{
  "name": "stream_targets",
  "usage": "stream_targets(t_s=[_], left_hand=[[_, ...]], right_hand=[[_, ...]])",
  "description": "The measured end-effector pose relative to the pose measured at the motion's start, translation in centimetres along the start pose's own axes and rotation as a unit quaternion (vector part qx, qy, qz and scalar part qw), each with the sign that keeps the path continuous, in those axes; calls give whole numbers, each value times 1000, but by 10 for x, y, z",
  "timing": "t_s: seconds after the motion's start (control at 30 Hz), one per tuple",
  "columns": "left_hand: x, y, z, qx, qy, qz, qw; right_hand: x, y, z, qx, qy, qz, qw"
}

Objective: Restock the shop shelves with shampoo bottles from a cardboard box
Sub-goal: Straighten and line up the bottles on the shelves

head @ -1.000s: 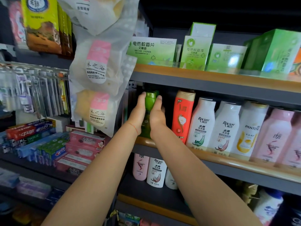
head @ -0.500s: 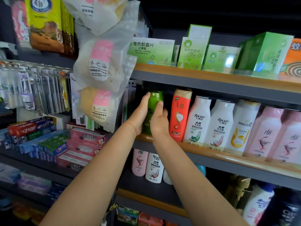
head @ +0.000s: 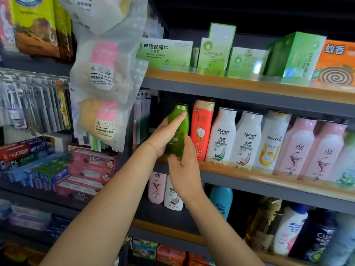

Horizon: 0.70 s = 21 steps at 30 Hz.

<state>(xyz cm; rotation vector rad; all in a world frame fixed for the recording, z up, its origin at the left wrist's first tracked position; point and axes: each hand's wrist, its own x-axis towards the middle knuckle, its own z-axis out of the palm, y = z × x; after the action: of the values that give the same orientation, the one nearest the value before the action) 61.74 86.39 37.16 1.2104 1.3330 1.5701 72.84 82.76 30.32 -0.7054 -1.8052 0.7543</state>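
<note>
Green bottle seated at the shelf's left end

The upright green plastic shampoo bottle point(head: 177, 131) stands beside the red bottle point(head: 201, 129); left hand point(head: 165, 135) wraps its side, right hand point(head: 182, 169), fingers relaxed, touches its base.

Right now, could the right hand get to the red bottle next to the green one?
Probably yes. The right hand is at the green bottle's base, and the red bottle stands right beside it at the shelf's front edge, with nothing in front.

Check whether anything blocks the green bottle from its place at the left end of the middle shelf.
Nothing visible does. The green bottle already stands there beside the red bottle, with the left hand gripping it and the right hand touching its base.
</note>
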Motion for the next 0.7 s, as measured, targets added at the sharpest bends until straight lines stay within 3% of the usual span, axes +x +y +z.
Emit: stream_targets(t_s=[0.23, 0.33, 0.4, 0.43, 0.53, 0.6, 0.7], left_hand=[[-8, 1, 5, 17, 29, 6, 999], [-21, -13, 16, 45, 184, 128, 973], [-43, -27, 28, 61, 296, 251, 920], [-54, -37, 35, 61, 316, 286, 902], [-87, -70, 58, 51, 275, 296, 913], [-100, -101, 74, 115, 234, 302, 917], [-102, -155, 95, 173, 172, 225, 943]], right_hand=[[-11, -6, -8, 6, 15, -17, 1000], [-22, 1, -14, 11, 70, -43, 997], [-30, 17, -22, 20, 96, -38, 994], [-35, 28, -27, 22, 102, -20, 994], [-56, 63, -41, 21, 102, 71, 992], [-75, 87, -50, 2, 105, 114, 988], [-102, 119, -65, -29, 138, 165, 976]])
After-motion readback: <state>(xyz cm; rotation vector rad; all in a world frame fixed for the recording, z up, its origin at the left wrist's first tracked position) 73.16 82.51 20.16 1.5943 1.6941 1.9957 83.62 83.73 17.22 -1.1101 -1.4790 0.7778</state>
